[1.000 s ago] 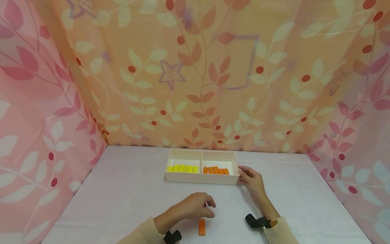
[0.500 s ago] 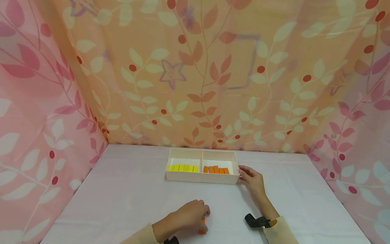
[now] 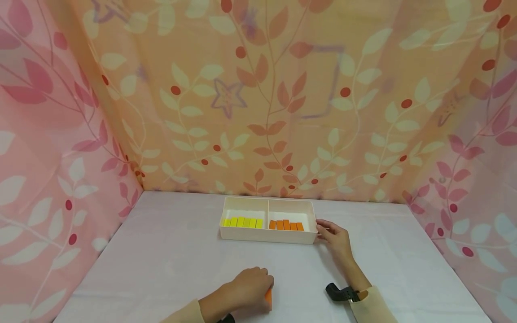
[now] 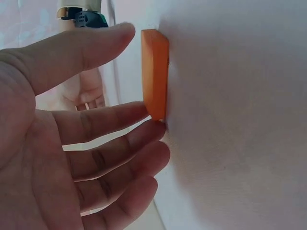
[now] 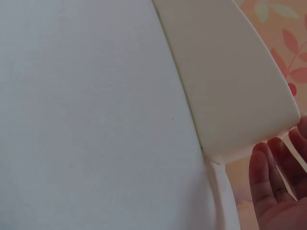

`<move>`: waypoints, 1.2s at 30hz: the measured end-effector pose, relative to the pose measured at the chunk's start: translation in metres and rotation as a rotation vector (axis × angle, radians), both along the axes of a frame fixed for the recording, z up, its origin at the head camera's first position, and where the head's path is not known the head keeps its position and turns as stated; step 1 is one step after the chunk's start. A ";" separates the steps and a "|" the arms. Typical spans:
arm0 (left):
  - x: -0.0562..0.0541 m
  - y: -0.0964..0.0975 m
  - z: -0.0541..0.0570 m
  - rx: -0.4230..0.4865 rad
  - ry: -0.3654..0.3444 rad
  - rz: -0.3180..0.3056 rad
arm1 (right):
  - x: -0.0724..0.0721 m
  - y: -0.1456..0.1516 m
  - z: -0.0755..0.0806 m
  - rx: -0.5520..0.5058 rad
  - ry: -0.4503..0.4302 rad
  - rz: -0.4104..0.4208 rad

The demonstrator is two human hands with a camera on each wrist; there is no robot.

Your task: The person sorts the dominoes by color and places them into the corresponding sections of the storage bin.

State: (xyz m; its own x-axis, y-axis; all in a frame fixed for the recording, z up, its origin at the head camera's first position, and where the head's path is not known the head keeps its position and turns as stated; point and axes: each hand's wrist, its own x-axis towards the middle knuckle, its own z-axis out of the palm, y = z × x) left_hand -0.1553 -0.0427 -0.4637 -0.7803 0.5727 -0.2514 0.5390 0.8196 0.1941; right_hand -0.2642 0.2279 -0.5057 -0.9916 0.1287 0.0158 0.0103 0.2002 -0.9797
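Note:
An orange rectangular block lies on the white cloth near the front of the table. My left hand is over it and partly covers it in the head view. In the left wrist view two fingertips touch one end of the block, while the thumb is just off the other end, with a small gap. Farther back stands a cream two-compartment box. My right hand rests its fingertips against the box's right end, fingers fairly straight. Several yellow blocks stand in the left compartment and several orange blocks in the right.
The white cloth covers the table around the box. Floral curtains rise directly behind the table and along both sides. A black wrist camera is strapped on the right wrist.
My left hand has come down and back toward the person, from above the orange block to around it, hiding most of it. The right hand and the box have stayed put.

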 end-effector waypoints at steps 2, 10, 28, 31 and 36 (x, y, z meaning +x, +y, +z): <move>0.000 0.000 0.000 -0.010 -0.005 0.001 | 0.000 0.003 0.000 0.016 -0.006 0.027; 0.000 0.004 0.001 -0.073 0.032 -0.034 | 0.001 0.011 0.004 0.082 -0.029 0.117; 0.005 0.011 -0.005 -0.125 0.135 -0.068 | 0.001 0.014 0.005 0.129 0.008 0.124; 0.005 0.010 -0.005 -0.120 0.142 -0.078 | 0.000 0.013 0.006 0.120 0.002 0.111; 0.004 0.009 -0.006 -0.110 0.115 -0.084 | 0.000 0.012 0.009 0.121 -0.013 0.098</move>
State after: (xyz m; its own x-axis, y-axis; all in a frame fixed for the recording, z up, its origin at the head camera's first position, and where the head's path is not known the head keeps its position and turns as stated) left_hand -0.1514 -0.0334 -0.4693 -0.7580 0.6112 -0.2278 0.6202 0.7835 0.0386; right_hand -0.2645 0.2395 -0.4968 -0.9995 0.0297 0.0120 -0.0019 0.3172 -0.9484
